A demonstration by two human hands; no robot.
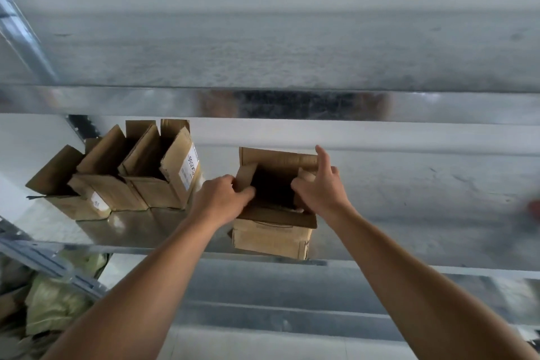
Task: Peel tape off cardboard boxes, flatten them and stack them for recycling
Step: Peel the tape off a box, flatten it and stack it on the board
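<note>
Hands flanked the open brown cardboard box (pixel 271 238) at twelve o'clock, at the galvanised metal shelf's (pixel 409 213) front edge. The left hand (pixel 225 199) pinched its nine-o'clock flap (pixel 244 178), and the right hand (pixel 318 188) curled on its three-o'clock flap (pixel 304 173), both equally near.

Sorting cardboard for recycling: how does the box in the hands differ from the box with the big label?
The held box stands alone, its flaps gripped by the left hand and right hand; the labelled box sits untouched beside neighbouring boxes. The labelled box carries a white sticker; the held box shows none. Both brown, flaps open.
</note>
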